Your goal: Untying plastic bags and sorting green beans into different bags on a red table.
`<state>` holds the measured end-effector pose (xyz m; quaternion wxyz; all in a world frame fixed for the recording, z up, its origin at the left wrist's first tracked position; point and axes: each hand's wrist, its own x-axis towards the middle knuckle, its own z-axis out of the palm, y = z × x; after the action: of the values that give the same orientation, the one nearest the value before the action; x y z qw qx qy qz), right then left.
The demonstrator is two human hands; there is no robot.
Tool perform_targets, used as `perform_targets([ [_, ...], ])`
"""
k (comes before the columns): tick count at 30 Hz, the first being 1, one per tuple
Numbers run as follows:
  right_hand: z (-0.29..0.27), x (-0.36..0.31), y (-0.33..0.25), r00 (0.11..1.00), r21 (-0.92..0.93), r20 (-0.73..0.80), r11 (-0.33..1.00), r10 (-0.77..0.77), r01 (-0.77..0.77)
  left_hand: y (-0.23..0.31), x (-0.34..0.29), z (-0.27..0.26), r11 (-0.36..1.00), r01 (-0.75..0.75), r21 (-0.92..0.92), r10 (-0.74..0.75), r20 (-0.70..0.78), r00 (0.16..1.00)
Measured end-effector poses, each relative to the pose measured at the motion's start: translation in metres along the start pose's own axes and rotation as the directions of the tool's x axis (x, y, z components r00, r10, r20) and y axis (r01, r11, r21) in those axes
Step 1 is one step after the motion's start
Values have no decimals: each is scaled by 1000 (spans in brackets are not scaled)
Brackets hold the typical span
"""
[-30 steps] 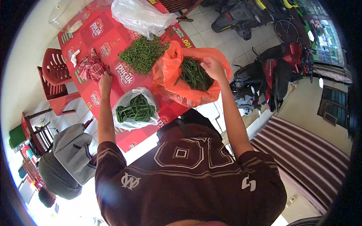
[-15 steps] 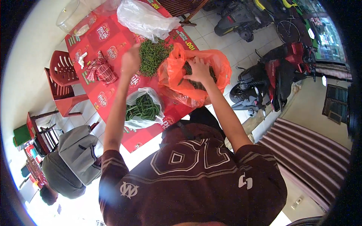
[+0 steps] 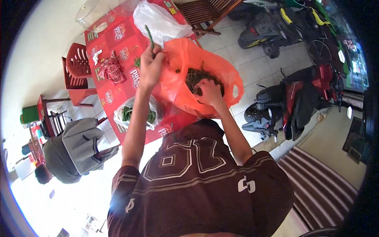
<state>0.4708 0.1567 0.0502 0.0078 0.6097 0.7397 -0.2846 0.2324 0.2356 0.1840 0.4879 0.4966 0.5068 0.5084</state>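
Observation:
My left hand [image 3: 151,67] is closed on a slender green pod [image 3: 150,36], which points up from the fingers. The left wall of an orange plastic bag [image 3: 177,93] rises right against this hand. Inside the bag lies a dark brown-green tangle of stems or scraps [image 3: 193,77]. My right hand [image 3: 209,91] reaches into it with bent fingers; what they grip, if anything, is hidden. A small bit of the green pile [image 3: 137,62] shows left of my left hand, the rest being covered. Near my left forearm, a white plastic bag [image 3: 117,118] holds green pods [image 3: 127,113].
A red printed cloth covers the table [image 3: 110,81]. On it lie a clear white plastic bag [image 3: 158,23] and a checked red cloth [image 3: 111,70]. Red chairs [image 3: 78,61] stand at the left, a wooden chair [image 3: 205,14] beyond, motorbikes [image 3: 296,102] at the right. Another person [image 3: 65,158] sits at lower left.
The orange bag has shifted and its left side rises over the green pile. My left hand now shows a green pod upright. My right hand sits deeper in the bag, fingers bent. The view has turned slightly.

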Motion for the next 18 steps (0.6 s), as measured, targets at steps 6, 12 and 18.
perform_targets([
  [6,-4,45,47,911,608,118,754,-394,248,10,-43,-4,998,-57,5,57,-108,992],
  [12,8,95,95,909,342,-400,900,-121,270,9,-56,-29,997,-58,56,67,-174,983],
  [18,-92,39,32,998,93,-40,994,57,-53,37,-73,-26,794,54,605,143,-273,951],
])
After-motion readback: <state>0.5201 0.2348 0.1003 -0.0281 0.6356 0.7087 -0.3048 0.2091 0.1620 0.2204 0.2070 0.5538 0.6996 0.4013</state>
